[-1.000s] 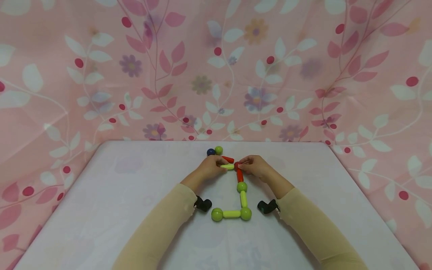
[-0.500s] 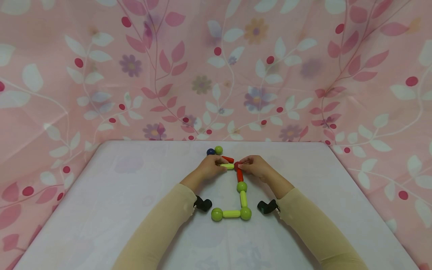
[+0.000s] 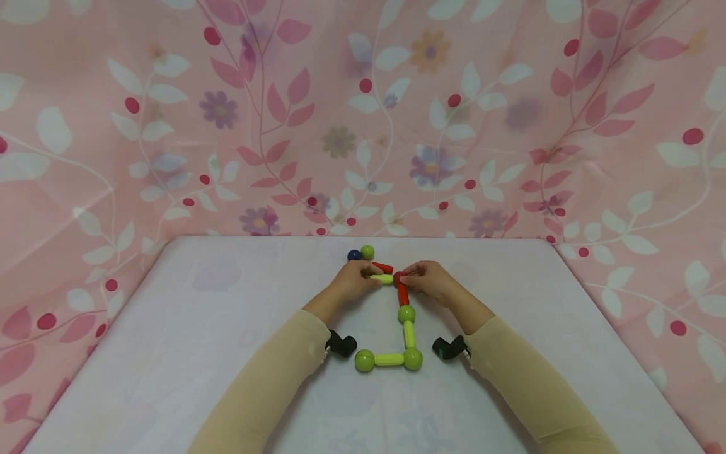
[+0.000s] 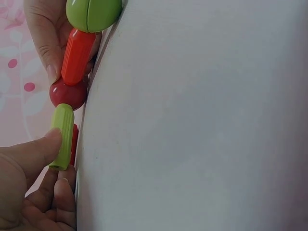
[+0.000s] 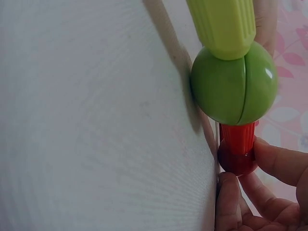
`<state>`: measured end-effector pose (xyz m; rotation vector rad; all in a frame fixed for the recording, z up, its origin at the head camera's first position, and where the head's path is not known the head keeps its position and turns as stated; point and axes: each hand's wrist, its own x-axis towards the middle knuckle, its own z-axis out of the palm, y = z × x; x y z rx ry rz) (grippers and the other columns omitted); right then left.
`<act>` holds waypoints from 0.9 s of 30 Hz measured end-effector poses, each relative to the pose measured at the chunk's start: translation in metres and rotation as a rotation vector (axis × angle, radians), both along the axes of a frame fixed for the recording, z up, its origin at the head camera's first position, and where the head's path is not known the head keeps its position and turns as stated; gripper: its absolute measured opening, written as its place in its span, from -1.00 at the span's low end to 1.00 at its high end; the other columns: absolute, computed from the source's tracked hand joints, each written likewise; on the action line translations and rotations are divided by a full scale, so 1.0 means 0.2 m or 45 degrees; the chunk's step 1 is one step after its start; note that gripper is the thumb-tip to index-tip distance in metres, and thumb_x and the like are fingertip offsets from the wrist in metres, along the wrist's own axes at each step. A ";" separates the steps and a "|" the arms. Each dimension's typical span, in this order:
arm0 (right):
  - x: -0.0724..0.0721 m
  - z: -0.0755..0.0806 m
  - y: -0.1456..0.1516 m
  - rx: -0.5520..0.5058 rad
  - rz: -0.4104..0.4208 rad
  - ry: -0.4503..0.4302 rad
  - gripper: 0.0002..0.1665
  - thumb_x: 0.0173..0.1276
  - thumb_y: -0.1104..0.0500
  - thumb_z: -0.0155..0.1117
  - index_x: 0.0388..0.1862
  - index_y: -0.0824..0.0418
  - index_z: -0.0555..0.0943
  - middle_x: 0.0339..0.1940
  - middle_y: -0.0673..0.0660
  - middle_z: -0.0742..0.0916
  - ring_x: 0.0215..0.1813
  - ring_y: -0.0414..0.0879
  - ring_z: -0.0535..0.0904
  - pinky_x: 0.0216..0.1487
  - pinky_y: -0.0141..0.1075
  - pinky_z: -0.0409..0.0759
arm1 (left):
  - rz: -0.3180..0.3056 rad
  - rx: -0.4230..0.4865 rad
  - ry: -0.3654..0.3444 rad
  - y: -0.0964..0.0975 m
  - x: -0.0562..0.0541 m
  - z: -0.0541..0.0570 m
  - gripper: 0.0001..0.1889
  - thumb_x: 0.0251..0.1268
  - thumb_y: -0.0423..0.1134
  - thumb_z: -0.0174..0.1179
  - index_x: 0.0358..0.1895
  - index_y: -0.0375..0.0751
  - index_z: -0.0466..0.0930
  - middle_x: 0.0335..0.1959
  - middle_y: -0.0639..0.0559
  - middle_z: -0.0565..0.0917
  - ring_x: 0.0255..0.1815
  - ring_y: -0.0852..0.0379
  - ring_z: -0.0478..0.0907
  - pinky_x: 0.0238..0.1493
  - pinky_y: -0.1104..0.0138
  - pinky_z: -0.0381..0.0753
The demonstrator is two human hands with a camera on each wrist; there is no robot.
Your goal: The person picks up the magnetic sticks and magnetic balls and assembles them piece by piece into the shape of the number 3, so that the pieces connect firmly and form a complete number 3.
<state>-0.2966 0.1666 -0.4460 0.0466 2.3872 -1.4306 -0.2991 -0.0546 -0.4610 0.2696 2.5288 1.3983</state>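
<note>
By the left hand [image 3: 353, 280], near the far edge of the white table [image 3: 170, 328], a ribbed lime-green plastic rod [image 3: 386, 279] is pinched between thumb and fingers; its right end is met by a glossy dark-red ball [image 4: 68, 94], pinched in the right hand [image 3: 432, 280].

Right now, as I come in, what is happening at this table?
Someone is handling a ball-and-rod chain. The left hand pinches a light green rod, whose end meets a dark red ball pinched by the right hand. From that ball a red rod leads to a green ball; the chain then continues toward the camera and turns left, ending at another green ball. Beyond the left hand lie a blue ball, a further green ball and a second red rod.
</note>
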 end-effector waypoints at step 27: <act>0.01 0.02 0.00 0.010 0.002 -0.018 -0.63 0.38 0.12 0.39 0.07 0.28 0.62 -0.09 0.17 0.69 -0.17 -0.02 0.55 -0.12 -0.31 0.61 | 0.077 0.014 0.112 -0.19 0.02 0.08 -0.78 0.34 -0.23 0.34 -0.02 -0.20 0.72 -0.14 0.03 0.71 -0.07 0.09 0.60 -0.01 0.24 0.60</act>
